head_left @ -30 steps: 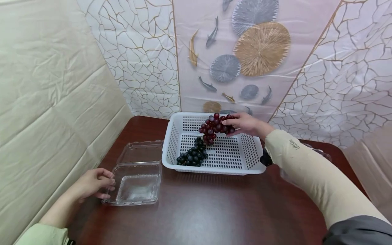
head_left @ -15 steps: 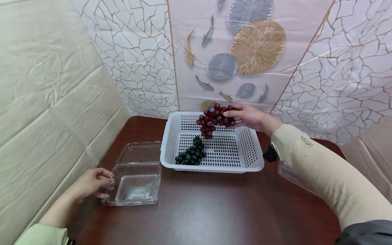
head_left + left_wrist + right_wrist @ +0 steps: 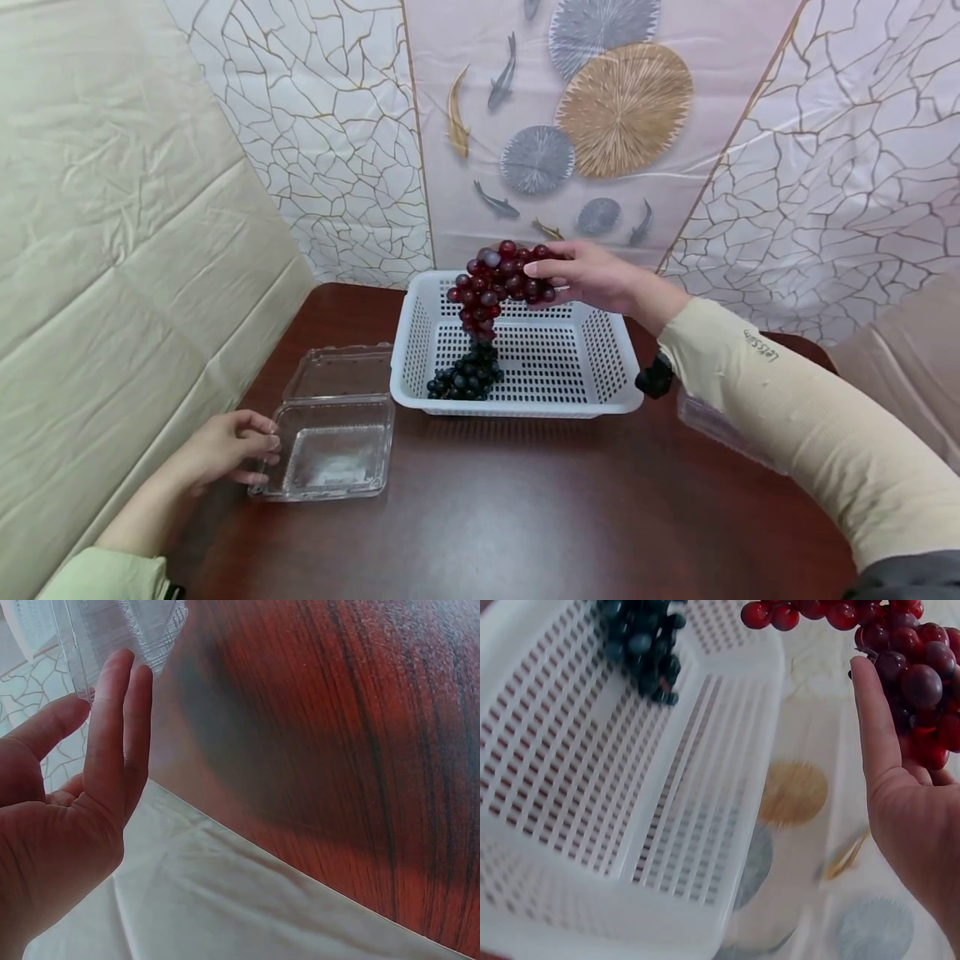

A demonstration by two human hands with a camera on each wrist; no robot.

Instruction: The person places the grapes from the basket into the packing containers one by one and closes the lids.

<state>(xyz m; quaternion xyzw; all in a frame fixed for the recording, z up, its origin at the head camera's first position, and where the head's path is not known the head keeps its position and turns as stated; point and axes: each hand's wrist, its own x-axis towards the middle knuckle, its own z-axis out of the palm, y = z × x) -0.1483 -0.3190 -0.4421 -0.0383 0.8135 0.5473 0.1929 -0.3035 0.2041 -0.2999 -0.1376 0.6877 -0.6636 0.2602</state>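
My right hand (image 3: 592, 273) grips a bunch of red grapes (image 3: 491, 287) above a white basket (image 3: 517, 408); the right wrist view shows the thumb or a finger along the bunch (image 3: 922, 686). A bunch of dark grapes (image 3: 467, 375) lies on the left side of the basket floor, partly behind the red bunch's hanging tip. At the left, my left hand (image 3: 228, 450) lightly holds the left rim of a clear plastic box (image 3: 330, 458), whose hinged lid (image 3: 341, 371) lies back. The left wrist view shows the fingers beside the box corner (image 3: 135, 630).
A second clear plastic container (image 3: 720, 429) lies at the right, mostly hidden by the right forearm. The brown table (image 3: 480, 517) meets a cream cloth (image 3: 150, 208) on the left and a patterned backdrop (image 3: 345, 167) behind the basket.
My right hand has lifted the red grapes higher out of the basket and moved them left, above the dark grapes. My left hand and the clear box have stayed in place.
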